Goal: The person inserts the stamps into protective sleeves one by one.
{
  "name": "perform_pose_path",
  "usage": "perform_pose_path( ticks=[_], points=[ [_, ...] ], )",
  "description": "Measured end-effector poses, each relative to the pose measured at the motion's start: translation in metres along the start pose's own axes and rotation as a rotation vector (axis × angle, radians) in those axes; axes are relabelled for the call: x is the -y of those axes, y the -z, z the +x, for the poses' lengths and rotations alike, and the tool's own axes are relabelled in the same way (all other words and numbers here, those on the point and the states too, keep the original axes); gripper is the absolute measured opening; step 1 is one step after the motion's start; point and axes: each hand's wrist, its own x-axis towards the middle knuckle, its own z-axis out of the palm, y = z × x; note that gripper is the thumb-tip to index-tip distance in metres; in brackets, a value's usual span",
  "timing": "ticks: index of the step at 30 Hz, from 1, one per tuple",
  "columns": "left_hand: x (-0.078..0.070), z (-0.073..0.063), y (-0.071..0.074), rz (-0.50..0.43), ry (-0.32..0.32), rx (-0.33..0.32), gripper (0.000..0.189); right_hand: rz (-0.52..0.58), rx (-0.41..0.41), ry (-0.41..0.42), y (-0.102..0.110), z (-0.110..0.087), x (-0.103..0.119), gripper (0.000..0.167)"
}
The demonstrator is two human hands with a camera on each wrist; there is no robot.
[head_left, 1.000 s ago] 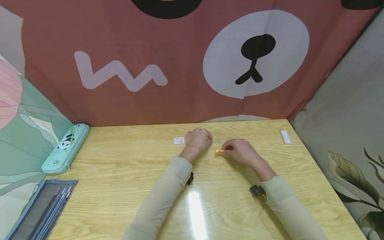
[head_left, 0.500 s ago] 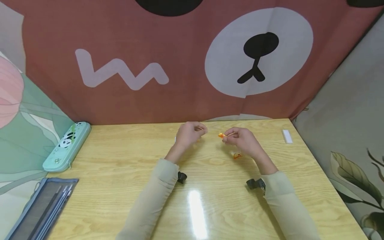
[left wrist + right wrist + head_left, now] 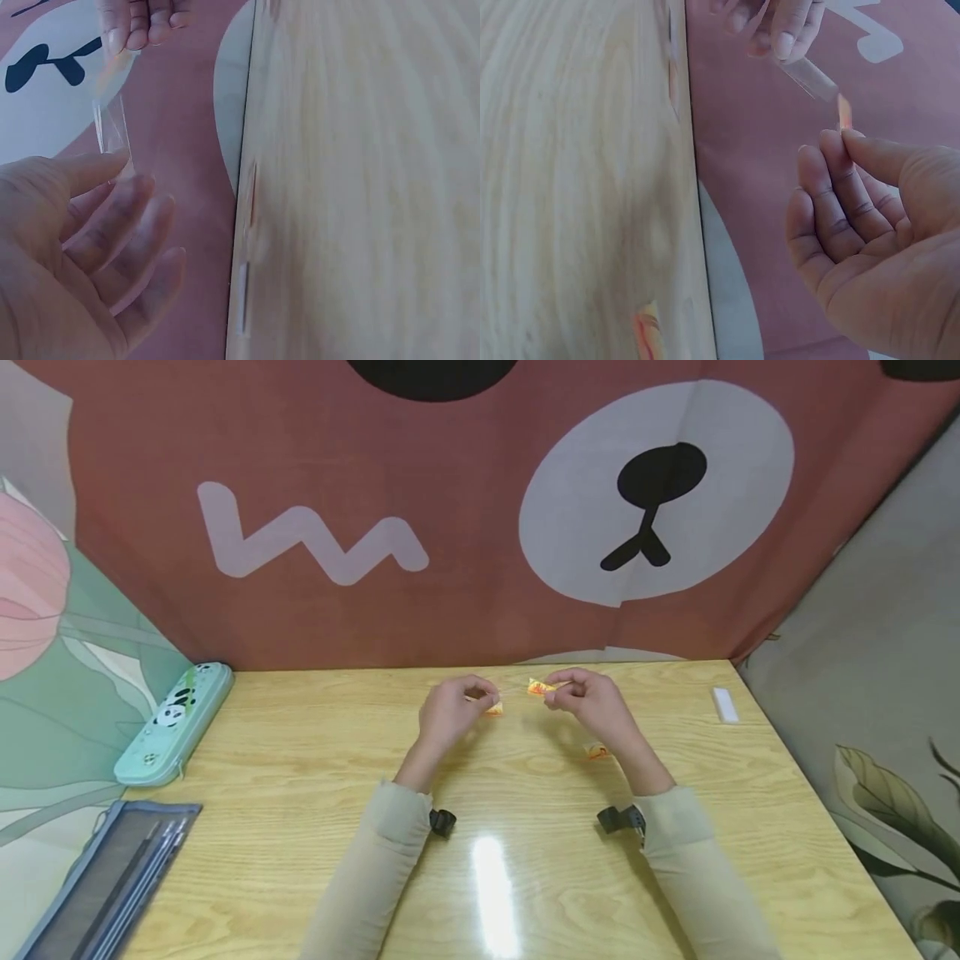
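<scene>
Drew left grip [image 3: 453,708] pinching clear film [image 3: 112,129] away from right grip [image 3: 588,700] pinching orange wrapper [image 3: 537,687]; judged both light, flimsy, slippery, best edge-held.

Study nook, bear-print cloth [image 3: 337,627], pencil pouch [image 3: 97,868]

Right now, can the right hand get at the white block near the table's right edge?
Probably yes: nothing shows in the way across the tabletop between the right hand and the white block. But it pinches an orange-yellow piece, likely to be put down first.
</scene>
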Motion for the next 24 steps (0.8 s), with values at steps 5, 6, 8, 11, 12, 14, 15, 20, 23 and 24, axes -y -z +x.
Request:
perform_pose_path(
  ticks=[5,6,8,11,12,14,15,20,23,24],
  points=[
    [0.009,-0.003,-0.005,-0.238,0.011,0.079,0.005,0.021,0.009,-0.004,-0.003,0.001,-0.004,0.025],
    [0.010,-0.003,-0.005,-0.307,0.034,0.111,0.005,0.023,0.011,-0.003,-0.004,0.002,-0.004,0.025],
    [0.012,-0.002,-0.006,-0.420,0.088,0.167,0.006,0.017,0.009,-0.002,-0.003,0.002,-0.005,0.026],
    [0.013,-0.002,-0.007,-0.505,0.140,0.210,0.010,0.014,0.006,0.001,-0.003,0.003,-0.004,0.026],
    [0.013,-0.001,-0.006,-0.509,0.146,0.213,0.013,0.011,0.004,0.003,-0.003,0.004,-0.004,0.026],
    [0.014,-0.001,-0.005,-0.511,0.150,0.212,0.020,0.012,0.007,0.004,-0.003,0.004,-0.003,0.025],
    [0.014,-0.001,-0.005,-0.510,0.148,0.210,0.022,0.011,0.008,0.006,-0.003,0.004,-0.002,0.025],
    [0.017,-0.002,-0.003,-0.532,0.134,0.218,0.025,0.013,0.022,0.007,-0.004,0.004,-0.001,0.032],
    [0.019,-0.003,-0.003,-0.589,0.145,0.232,0.032,0.008,0.033,-0.008,-0.004,0.002,-0.002,0.038],
    [0.019,-0.003,-0.003,-0.610,0.154,0.236,0.036,0.008,0.038,-0.017,-0.004,0.001,-0.002,0.040]
  ],
)
